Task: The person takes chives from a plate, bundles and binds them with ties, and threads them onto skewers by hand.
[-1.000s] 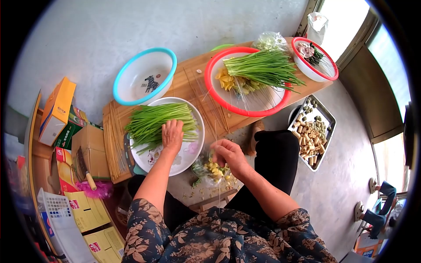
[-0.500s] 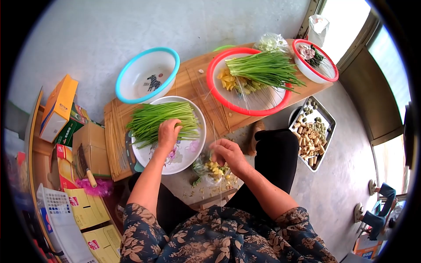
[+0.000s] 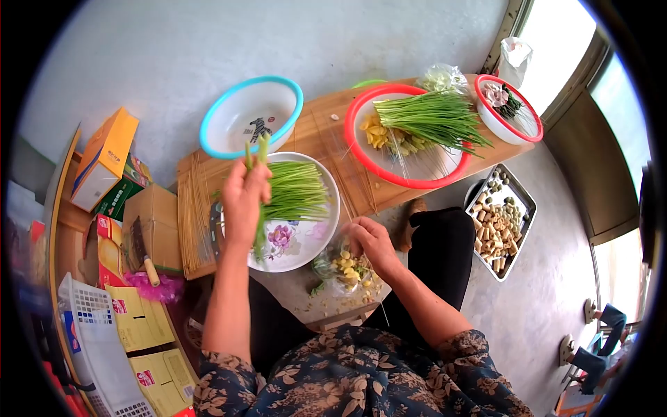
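My left hand [image 3: 244,201] is closed around a small bunch of green chives [image 3: 261,149], held upright over the left edge of a white flowered plate [image 3: 295,258]. More cut chives [image 3: 295,191] lie side by side on that plate. My right hand [image 3: 372,243] is closed in front of the plate, with a thin bamboo skewer [image 3: 384,313] showing below it; most of the skewer is hard to see. Under the right hand, a clear plastic bag [image 3: 340,274] holds yellow pieces.
A wooden board [image 3: 326,125] carries loose skewers [image 3: 191,222], a blue-rimmed basin [image 3: 233,115], and red-rimmed basins [image 3: 354,149] with long chives and other food. Right of my knee is a metal tray [image 3: 526,222] of skewered pieces. A knife [image 3: 142,250] and boxes [image 3: 104,156] stand left.
My left hand has lifted a bunch of chives from the plate and moved up and left with it. The right hand has shifted slightly, and the view has turned a little.
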### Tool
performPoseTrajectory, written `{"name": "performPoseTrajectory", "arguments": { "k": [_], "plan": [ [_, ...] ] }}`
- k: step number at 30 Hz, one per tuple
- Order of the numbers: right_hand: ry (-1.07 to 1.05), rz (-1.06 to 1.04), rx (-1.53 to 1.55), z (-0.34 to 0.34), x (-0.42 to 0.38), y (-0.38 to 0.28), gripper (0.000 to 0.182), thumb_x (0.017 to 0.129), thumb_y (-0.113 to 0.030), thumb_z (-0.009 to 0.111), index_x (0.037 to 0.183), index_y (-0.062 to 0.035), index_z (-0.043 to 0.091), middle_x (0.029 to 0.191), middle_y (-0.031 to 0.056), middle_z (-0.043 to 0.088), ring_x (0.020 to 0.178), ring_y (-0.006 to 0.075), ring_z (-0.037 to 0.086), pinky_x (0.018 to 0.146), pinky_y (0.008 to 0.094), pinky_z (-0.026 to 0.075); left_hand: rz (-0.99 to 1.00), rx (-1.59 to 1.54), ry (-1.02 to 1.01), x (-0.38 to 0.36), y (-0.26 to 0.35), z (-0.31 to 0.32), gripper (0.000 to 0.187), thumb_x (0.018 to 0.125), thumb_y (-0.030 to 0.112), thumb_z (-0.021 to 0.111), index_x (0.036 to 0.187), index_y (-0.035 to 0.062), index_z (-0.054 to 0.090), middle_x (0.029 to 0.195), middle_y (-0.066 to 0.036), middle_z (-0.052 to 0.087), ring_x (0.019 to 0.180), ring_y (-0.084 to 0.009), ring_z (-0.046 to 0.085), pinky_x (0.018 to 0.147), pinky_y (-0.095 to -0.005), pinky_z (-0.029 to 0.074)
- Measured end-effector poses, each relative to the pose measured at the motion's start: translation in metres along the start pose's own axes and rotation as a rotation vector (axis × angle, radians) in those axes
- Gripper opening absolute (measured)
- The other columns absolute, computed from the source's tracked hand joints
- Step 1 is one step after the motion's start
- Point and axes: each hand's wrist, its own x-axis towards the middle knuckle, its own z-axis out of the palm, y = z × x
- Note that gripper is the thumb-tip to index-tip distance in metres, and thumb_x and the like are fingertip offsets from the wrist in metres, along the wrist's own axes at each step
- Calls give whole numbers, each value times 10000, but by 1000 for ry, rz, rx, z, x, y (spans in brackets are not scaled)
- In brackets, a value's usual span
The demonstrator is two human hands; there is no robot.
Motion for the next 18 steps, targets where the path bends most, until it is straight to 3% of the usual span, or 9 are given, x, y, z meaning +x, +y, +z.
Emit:
{"name": "performPoseTrajectory", "arguments": {
  "k": [2, 4, 7, 12, 18],
  "plan": [
    [23, -109, 80, 5, -3, -3, 184, 974, -188, 463, 953, -38, 566, 590, 14, 512, 485, 77, 438, 464, 219, 334, -116, -205, -45, -27, -10, 11, 190, 943, 174, 566, 1053, 19, 559, 858, -37, 558, 602, -93, 509, 547, -225, 418],
    [-6, -92, 150, 10, -13, -23, 177, 977, -188, 460, 965, -43, 560, 606, 10, 512, 498, 69, 431, 466, 211, 323, -259, -412, -72, -53, -24, 21, 194, 940, 175, 570, 1065, 28, 546, 846, -42, 560, 588, -103, 501, 533, -229, 415],
    [-42, -69, 223, 18, -23, -48, 169, 984, -193, 454, 1000, -54, 547, 646, -3, 513, 529, 48, 412, 473, 191, 296, -384, -467, -102, -83, -39, 31, 209, 953, 199, 551, 1089, 41, 534, 807, -35, 557, 576, -104, 491, 518, -229, 392],
    [-36, -132, 82, 40, -31, -64, 130, 954, -171, 558, 999, -50, 544, 684, -28, 525, 572, 43, 442, 507, 191, 334, -406, -433, -146, -103, -39, 36, 211, 960, 216, 544, 1072, 37, 527, 792, -28, 556, 583, -110, 499, 540, -236, 405],
    [-135, -192, 136, 51, -27, -55, 119, 937, -126, 590, 960, -27, 529, 719, -27, 548, 597, 36, 435, 532, 191, 353, -381, -370, -217, -110, -28, 36, 208, 953, 213, 559, 1053, 31, 562, 825, -26, 566, 683, -119, 551, 642, -229, 442]
  ]
}}
